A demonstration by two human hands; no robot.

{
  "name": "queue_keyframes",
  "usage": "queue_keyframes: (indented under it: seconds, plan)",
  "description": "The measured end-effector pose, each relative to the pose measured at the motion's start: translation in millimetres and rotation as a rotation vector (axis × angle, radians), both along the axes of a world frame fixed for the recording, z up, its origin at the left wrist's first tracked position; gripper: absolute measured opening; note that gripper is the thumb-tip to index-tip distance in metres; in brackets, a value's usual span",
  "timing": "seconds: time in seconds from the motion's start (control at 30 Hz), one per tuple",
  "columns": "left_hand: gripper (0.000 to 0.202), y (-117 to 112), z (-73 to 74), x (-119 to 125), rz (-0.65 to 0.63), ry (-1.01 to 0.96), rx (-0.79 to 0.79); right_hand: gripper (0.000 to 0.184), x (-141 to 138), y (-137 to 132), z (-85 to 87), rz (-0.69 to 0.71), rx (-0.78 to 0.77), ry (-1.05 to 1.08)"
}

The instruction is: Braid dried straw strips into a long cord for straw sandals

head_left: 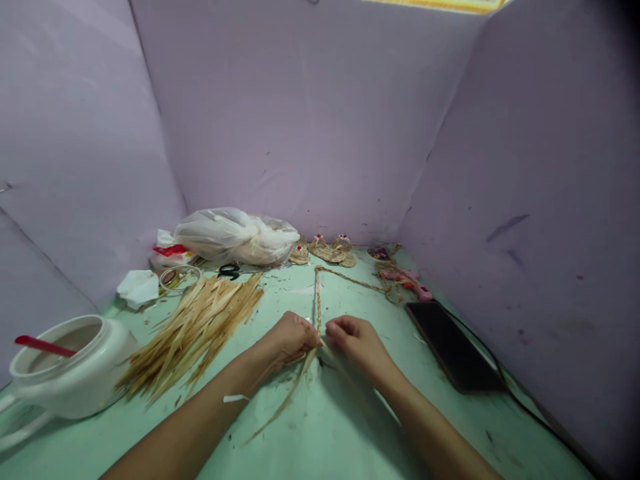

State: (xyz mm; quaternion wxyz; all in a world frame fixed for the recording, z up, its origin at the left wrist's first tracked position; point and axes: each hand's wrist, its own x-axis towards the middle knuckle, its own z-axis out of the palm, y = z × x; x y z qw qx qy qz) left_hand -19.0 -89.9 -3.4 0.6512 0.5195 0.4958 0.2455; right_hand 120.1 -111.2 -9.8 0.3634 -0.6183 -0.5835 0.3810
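Observation:
A thin braid [319, 303] of dried plant fibre runs straight up the table, bends at a corner and trails off to the right. My left hand [295, 338] is closed in a pinch on its near end. Loose fibre strands [286, 403] hang from that end toward me, one long and curved, another blurred beneath my right hand. My right hand [357, 343] is just right of the braid, thumb and fingers pressed together. Whatever its fingertips hold, if anything, is too small to make out.
Left lies a fan of dry fibre strips [200, 327], beside a white pot [75, 373] with a red handle in it. Behind are scissors [229, 271], a plastic bag [237, 237] and small woven pieces [327, 251]. Right are a dark phone [455, 347], a cable [500, 373] and a pink tool [417, 287].

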Motion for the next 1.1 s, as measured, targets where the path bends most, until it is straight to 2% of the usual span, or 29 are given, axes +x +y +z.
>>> queue_keyframes:
  seconds: [0.07, 0.13, 0.4, 0.5, 0.6, 0.67, 0.83, 0.9, 0.93, 1.03, 1.1]
  plan:
    - [0.016, -0.5, 0.2, 1.0, -0.001, 0.025, 0.025, 0.017, -4.7, 2.0, -6.8, 0.088, -0.188, 0.194]
    - [0.016, -0.7, -0.6, 1.9, -0.005, 0.077, 0.048, 0.012, -8.5, 2.5, -10.7, 0.095, -0.252, 0.267]
    - [0.012, -1.6, 7.2, -1.0, -0.097, 0.293, 0.184, 0.013, -3.5, 8.6, -15.7, 0.055, -0.175, 0.249]
    - [0.011, 3.0, 4.2, -5.9, -0.114, 0.349, 0.206, 0.014, -5.7, 7.1, -16.7, 0.032, -0.167, 0.256]
    - [0.010, 9.7, 2.5, -15.0, -0.186, 0.401, 0.228, 0.016, -8.4, 4.5, -16.1, 0.022, -0.202, 0.271]
    - [0.012, 13.7, 7.2, -23.6, -0.235, 0.418, 0.218, 0.018, -9.3, 3.4, -15.2, 0.029, -0.225, 0.283]
    - [0.014, 25.5, 30.9, -56.1, -0.318, 0.488, 0.141, 0.020, -9.4, 2.2, -12.2, 0.023, -0.261, 0.295]
    - [0.014, 34.3, 38.3, -75.5, -0.243, 0.559, 0.195, 0.020, -9.4, 1.6, -10.7, 0.018, -0.279, 0.293]
    - [0.015, 39.5, 41.2, -86.4, -0.158, 0.603, 0.248, 0.020, -9.4, 1.3, -9.9, 0.018, -0.284, 0.291]
    - [0.018, 55.0, 47.1, -118.8, 0.202, 0.730, 0.421, 0.020, -9.5, 0.6, -8.3, 0.038, -0.298, 0.274]
    - [0.021, 62.1, 48.9, -135.5, 0.388, 0.824, 0.476, 0.020, -9.6, 0.5, -8.2, 0.055, -0.304, 0.268]
